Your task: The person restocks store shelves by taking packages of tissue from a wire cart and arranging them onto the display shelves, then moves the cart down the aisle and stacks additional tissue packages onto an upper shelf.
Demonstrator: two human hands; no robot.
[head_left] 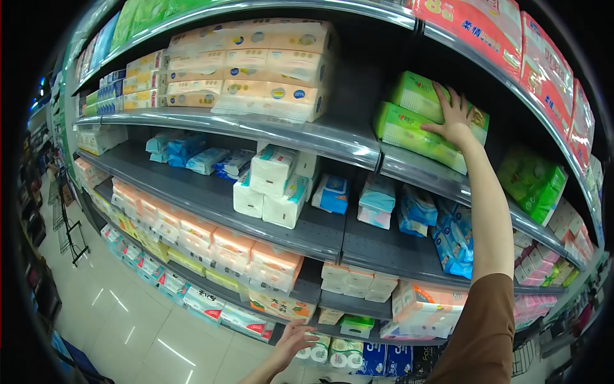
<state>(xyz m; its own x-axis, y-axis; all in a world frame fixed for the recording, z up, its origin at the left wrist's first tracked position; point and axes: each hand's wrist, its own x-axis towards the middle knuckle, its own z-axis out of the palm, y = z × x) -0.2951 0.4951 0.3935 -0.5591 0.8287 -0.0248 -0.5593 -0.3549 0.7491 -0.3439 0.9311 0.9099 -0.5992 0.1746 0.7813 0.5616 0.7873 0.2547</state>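
My right hand (455, 118) reaches up to a middle-height shelf and lies with spread fingers across two stacked green tissue packs. Its fingers rest on the upper tissue pack (414, 95), and the thumb points left along the front near the lower tissue pack (412, 133). Whether the hand grips either pack cannot be made out. Low in the view, my left hand (295, 340) hangs with its fingers loosely bent and apart, holding nothing. It appears in front of the bottom shelves, near an orange-printed tissue pack (278, 306).
Peach tissue bundles (256, 70) fill the same shelf to the left. Below stand white tissue packs (275, 169) and blue wipes packs (331, 193). A green bag-like pack (531, 179) lies at right. The metal shelf edge (307, 141) juts forward. Tiled floor (153, 333) stretches lower left.
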